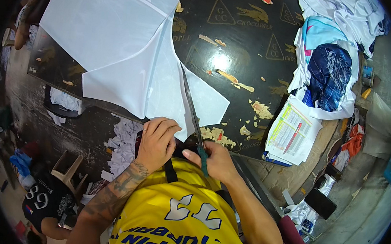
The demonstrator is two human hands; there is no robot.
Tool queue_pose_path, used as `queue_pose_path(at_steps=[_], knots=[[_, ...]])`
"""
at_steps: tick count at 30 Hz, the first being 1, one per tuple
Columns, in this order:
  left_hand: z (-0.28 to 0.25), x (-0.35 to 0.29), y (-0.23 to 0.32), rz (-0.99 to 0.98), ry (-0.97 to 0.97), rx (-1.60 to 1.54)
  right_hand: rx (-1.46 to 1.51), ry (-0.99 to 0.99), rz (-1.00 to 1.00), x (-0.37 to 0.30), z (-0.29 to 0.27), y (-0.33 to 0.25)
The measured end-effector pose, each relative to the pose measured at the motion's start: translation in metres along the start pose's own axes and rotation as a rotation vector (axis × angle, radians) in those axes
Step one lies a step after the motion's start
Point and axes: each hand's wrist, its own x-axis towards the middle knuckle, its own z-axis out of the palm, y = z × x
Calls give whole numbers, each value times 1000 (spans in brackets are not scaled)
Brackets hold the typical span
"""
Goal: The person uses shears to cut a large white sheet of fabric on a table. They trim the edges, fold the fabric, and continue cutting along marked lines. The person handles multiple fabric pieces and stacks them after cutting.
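Observation:
Large white fabric pieces lie across the dark table at the left and centre, with a grey striped band near the far edge. My right hand is closed round the green-wrapped handle of long scissors. Their dark blade reaches away from me over the fabric, with white cloth on both sides of it. At the near table edge, my left hand has its fingers curled on the fabric's lower corner, just left of the scissors. What lies under the left fingertips is hidden.
Worn patches mark the black tabletop. On the right are a fabric heap and printed papers with a red pen. White scraps lie below the table. A seated person and a plastic chair are at lower left.

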Motion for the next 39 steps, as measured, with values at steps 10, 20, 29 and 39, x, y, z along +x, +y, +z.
queue_pose_path(at_steps=[10,20,29,39], knots=[[-7,18,6,-48,-18,-21,12,-55,-26,21,-22,-23],[15,54,30,31,-51,395,-399,-213,43,-6,-196,22],[19,46,33,51,-7,347,-620,-153,-190,57,-174,-1],[-89,89,-64,-358,520,171,-302,-8,-149,11,-138,3]])
